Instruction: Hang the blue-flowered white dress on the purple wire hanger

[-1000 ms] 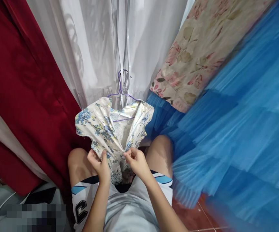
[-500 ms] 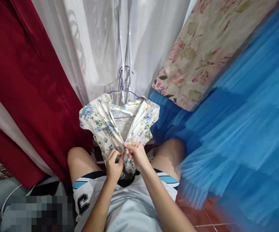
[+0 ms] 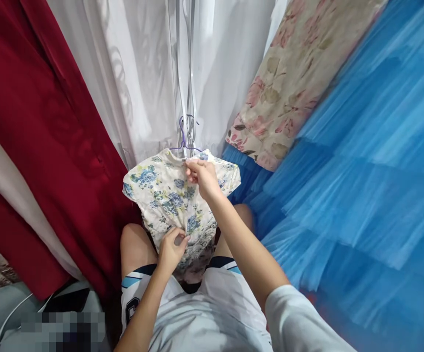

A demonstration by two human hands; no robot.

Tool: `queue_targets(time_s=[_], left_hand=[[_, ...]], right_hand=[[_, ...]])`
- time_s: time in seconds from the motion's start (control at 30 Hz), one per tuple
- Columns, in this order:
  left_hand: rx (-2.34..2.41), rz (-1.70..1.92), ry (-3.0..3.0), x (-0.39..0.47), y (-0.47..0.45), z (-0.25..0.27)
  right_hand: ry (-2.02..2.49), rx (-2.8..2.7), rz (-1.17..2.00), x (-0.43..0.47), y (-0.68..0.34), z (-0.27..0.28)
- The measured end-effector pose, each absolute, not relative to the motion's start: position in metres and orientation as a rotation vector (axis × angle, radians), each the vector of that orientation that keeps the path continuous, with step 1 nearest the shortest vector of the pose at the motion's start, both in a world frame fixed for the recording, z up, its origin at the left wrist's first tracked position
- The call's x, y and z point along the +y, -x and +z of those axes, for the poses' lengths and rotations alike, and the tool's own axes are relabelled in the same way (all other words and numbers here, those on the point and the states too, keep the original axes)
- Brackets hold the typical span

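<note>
- A short-sleeved floral blouse, patterned in blue and yellow on white, is hung on a purple wire hanger in front of the person, above and between the knees.
- The blouse's neckline is pinched between the thumb and fingers of the right hand, just below the hanger.
- The front edge is gripped lower down, near the middle of the blouse, by the thumb and fingers of the left hand.
- White straps are hung down behind the hanger, backed by white curtain-like fabric.
- The blouse is flanked by red cloth on the left, and by pink-flowered cloth and layered blue tulle on the right.
- White shorts are worn by the person.
- At lower left, a flat black object, perhaps a phone, is partly hidden near a white cable.
</note>
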State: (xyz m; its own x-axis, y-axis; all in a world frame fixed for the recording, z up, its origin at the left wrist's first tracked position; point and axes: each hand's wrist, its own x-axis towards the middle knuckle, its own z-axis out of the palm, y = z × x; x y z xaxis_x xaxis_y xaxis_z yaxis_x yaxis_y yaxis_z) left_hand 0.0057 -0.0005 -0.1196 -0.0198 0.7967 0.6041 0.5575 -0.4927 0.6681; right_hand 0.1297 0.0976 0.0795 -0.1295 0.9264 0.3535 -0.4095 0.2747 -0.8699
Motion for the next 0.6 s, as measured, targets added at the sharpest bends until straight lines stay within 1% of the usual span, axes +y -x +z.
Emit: queue_targets(time_s=[0.07, 0.17, 0.27, 0.37, 0.43, 0.5, 0.6], left_hand=[[1.389, 1.673, -2.043, 0.010, -0.005, -0.081], [1.306, 1.921, -2.084, 0.032, -0.002, -0.006], [1.211, 1.865, -2.303, 0.057, 0.001, 0.052], [1.204, 1.777, -2.488, 0.074, -0.001, 0.076], [1.238, 1.826, -2.511, 0.080, -0.004, 0.079], [1.252, 1.935, -2.443, 0.084, -0.003, 0.081], [1.276, 2.211, -2.163, 0.094, 0.018, 0.086]], right_hand=[[0.600, -1.254, 1.199, 0.088, -0.133, 0.070], [0.606, -1.349, 1.081, 0.080, -0.140, 0.063], [0.583, -1.434, 0.973, 0.083, -0.144, 0.066], [0.588, -1.433, 0.912, 0.097, -0.141, 0.062], [0.596, -1.400, 0.910, 0.107, -0.135, 0.050], [0.628, -1.351, 0.910, 0.114, -0.128, 0.032], [0.733, -1.295, 0.922, 0.113, -0.119, -0.002]])
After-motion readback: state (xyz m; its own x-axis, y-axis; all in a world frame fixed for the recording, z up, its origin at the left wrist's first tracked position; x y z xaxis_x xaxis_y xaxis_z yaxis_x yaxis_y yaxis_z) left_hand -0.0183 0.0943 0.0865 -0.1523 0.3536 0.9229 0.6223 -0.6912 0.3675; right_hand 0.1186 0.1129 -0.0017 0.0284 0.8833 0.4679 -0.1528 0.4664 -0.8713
